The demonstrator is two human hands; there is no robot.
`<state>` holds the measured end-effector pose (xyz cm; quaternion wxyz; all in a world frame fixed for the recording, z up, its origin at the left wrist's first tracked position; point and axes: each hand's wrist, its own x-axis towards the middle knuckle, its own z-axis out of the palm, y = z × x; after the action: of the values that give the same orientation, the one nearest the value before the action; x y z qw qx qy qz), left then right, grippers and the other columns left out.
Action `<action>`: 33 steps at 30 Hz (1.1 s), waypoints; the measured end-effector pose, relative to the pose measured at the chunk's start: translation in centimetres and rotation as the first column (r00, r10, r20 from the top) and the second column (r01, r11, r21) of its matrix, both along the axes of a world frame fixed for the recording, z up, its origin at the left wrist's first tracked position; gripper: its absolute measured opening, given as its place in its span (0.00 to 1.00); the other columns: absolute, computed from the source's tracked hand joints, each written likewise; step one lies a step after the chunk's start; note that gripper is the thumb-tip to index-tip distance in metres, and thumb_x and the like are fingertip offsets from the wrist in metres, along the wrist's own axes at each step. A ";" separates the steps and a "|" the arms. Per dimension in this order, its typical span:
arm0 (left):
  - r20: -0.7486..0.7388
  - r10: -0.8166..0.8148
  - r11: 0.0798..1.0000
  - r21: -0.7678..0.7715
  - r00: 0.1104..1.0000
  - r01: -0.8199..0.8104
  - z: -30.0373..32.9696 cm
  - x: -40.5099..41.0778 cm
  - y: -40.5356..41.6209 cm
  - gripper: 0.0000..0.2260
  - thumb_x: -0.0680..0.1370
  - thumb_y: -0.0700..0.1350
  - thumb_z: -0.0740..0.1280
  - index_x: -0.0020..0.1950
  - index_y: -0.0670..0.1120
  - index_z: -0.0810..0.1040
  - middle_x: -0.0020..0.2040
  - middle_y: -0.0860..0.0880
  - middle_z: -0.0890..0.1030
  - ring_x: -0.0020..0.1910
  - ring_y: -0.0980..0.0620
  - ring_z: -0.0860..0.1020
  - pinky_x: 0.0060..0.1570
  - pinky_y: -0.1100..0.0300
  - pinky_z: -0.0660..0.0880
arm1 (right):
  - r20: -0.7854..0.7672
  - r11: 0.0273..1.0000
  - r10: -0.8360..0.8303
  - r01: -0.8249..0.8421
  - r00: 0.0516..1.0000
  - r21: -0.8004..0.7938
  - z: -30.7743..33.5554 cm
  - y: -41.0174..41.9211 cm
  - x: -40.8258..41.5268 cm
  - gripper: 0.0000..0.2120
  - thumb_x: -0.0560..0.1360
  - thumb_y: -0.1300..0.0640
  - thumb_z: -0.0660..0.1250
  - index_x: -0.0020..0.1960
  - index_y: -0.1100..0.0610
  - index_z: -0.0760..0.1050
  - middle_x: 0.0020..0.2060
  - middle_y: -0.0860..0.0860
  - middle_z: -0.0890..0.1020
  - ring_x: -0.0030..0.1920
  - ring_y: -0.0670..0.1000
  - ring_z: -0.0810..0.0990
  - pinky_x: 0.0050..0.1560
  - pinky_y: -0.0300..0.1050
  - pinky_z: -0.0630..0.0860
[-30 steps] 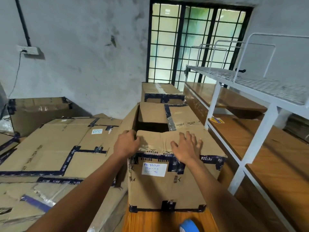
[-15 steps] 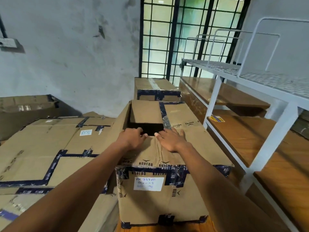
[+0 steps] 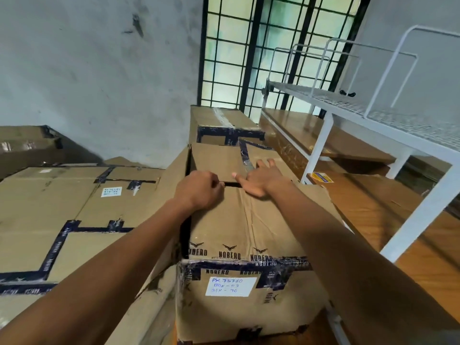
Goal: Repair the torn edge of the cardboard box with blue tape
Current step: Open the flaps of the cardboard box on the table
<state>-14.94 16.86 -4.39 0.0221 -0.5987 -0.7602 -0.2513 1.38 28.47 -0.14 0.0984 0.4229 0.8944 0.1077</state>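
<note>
Cardboard flaps nearly meet under you: your left hand [image 3: 199,189] curls its fingers over the near flap's [image 3: 249,220] edge, your right hand [image 3: 261,178] lies flat and open across the seam, whose dark gap [image 3: 232,184] runs left-to-right between them.

Your cardboard box [image 3: 239,245] sits on the wooden bench [image 3: 423,257], at its left edge; a yellow sticker [image 3: 322,177] lies farther back on the wood.

Both arms extended forward, forearms converging. Left hand [image 3: 199,189] curled, knuckles up, fingers bent under. Right hand [image 3: 261,179] flat, palm down, fingers spread, thumb pointing toward left hand.
</note>
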 end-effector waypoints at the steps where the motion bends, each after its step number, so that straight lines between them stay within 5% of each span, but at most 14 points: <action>1: 0.016 -0.020 0.999 0.049 1.000 0.019 0.6 0.1 -0.4 0.14 0.85 0.57 0.65 0.56 0.50 0.87 0.44 0.48 0.84 0.43 0.47 0.81 0.44 0.55 0.74 | 0.004 1.000 -0.012 0.012 1.000 0.005 0.7 0.0 0.1 0.46 0.82 0.30 0.31 0.72 0.54 0.78 0.82 0.57 0.63 0.85 0.57 0.48 0.81 0.66 0.37; 6: 0.047 -0.050 0.972 0.233 0.998 0.038 4.1 1.7 -3.9 0.12 0.83 0.56 0.70 0.57 0.51 0.88 0.52 0.48 0.89 0.48 0.48 0.84 0.54 0.50 0.83 | -0.111 0.993 -0.105 0.098 0.988 -0.061 4.1 -1.4 1.4 0.47 0.78 0.24 0.35 0.83 0.53 0.62 0.85 0.58 0.52 0.84 0.63 0.43 0.80 0.68 0.38; 9: 0.074 -0.062 0.952 0.303 0.995 0.037 6.3 2.9 -6.5 0.11 0.82 0.55 0.72 0.58 0.51 0.89 0.54 0.49 0.89 0.51 0.51 0.85 0.55 0.55 0.81 | -0.297 0.928 -0.321 0.237 0.899 -0.286 6.5 -2.0 3.3 0.58 0.66 0.13 0.43 0.84 0.49 0.56 0.85 0.56 0.50 0.83 0.67 0.50 0.80 0.73 0.50; 11: 0.082 -0.083 0.937 0.346 0.993 0.050 7.4 3.8 -8.2 0.11 0.81 0.54 0.74 0.59 0.50 0.89 0.55 0.49 0.89 0.51 0.54 0.84 0.52 0.60 0.77 | -0.356 0.852 -0.346 0.133 0.868 -0.506 8.0 -2.3 4.6 0.59 0.63 0.11 0.47 0.84 0.45 0.53 0.85 0.54 0.50 0.83 0.64 0.53 0.79 0.72 0.54; 13: 0.121 -0.114 0.927 0.370 0.986 0.062 8.4 5.0 -10.1 0.14 0.79 0.54 0.76 0.61 0.48 0.88 0.56 0.49 0.88 0.52 0.55 0.83 0.52 0.62 0.76 | -0.416 0.836 -0.263 -0.009 0.871 -0.548 9.0 -3.0 5.7 0.61 0.60 0.10 0.53 0.83 0.45 0.58 0.85 0.52 0.55 0.84 0.60 0.55 0.80 0.70 0.54; 15: 0.147 -0.139 0.917 0.393 0.979 0.071 8.8 6.0 -11.7 0.20 0.76 0.54 0.78 0.66 0.48 0.85 0.57 0.50 0.84 0.55 0.51 0.82 0.57 0.57 0.79 | -0.469 0.863 -0.134 -0.129 0.873 -0.488 10.0 -5.0 6.9 0.59 0.59 0.12 0.62 0.77 0.51 0.73 0.79 0.53 0.71 0.79 0.59 0.68 0.78 0.64 0.63; 17: 0.234 -0.126 0.914 0.406 0.964 0.021 8.4 7.0 -13.1 0.32 0.74 0.53 0.80 0.76 0.51 0.75 0.62 0.48 0.80 0.60 0.50 0.79 0.62 0.54 0.77 | -0.431 0.908 0.100 -0.259 0.897 -0.329 11.0 -7.3 8.3 0.42 0.68 0.20 0.65 0.60 0.57 0.84 0.62 0.55 0.84 0.62 0.57 0.82 0.69 0.57 0.73; 20: 0.571 -0.118 0.943 0.321 0.813 -0.089 6.4 7.5 -15.0 0.49 0.72 0.55 0.82 0.84 0.56 0.54 0.64 0.45 0.79 0.60 0.47 0.79 0.64 0.49 0.77 | -0.357 0.924 0.298 -0.362 0.885 -0.126 12.0 -9.3 10.2 0.26 0.79 0.33 0.67 0.44 0.58 0.80 0.43 0.55 0.84 0.42 0.52 0.80 0.58 0.53 0.77; 22: 0.714 -0.106 0.971 0.223 0.692 -0.082 4.5 6.8 -16.2 0.51 0.71 0.59 0.81 0.84 0.58 0.51 0.64 0.43 0.82 0.61 0.43 0.83 0.65 0.42 0.79 | -0.407 0.918 0.306 -0.380 0.861 -0.113 11.8 -9.9 11.4 0.23 0.80 0.36 0.67 0.40 0.55 0.77 0.37 0.51 0.80 0.38 0.50 0.76 0.54 0.53 0.77; 27: 0.720 -0.087 0.991 0.133 0.689 -0.014 2.8 5.8 -18.0 0.32 0.73 0.54 0.80 0.72 0.45 0.73 0.54 0.45 0.88 0.55 0.45 0.88 0.61 0.39 0.83 | -0.511 0.945 0.262 -0.324 0.819 -0.036 10.9 -10.6 13.7 0.18 0.83 0.41 0.66 0.50 0.56 0.82 0.47 0.53 0.84 0.49 0.54 0.81 0.60 0.58 0.78; 33: 0.672 -0.067 0.989 0.144 0.738 -0.042 4.9 6.7 -17.2 0.28 0.74 0.51 0.81 0.69 0.45 0.76 0.56 0.44 0.88 0.53 0.44 0.88 0.55 0.42 0.86 | -0.487 0.971 0.238 -0.194 0.841 0.140 9.0 -10.4 15.1 0.18 0.85 0.41 0.62 0.68 0.50 0.77 0.67 0.56 0.81 0.69 0.61 0.77 0.70 0.61 0.71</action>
<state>-8.19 -0.29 0.46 -0.2115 -0.4687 -0.6915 -0.5074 16.51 18.04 8.91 -0.1673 0.3365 0.9257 0.0428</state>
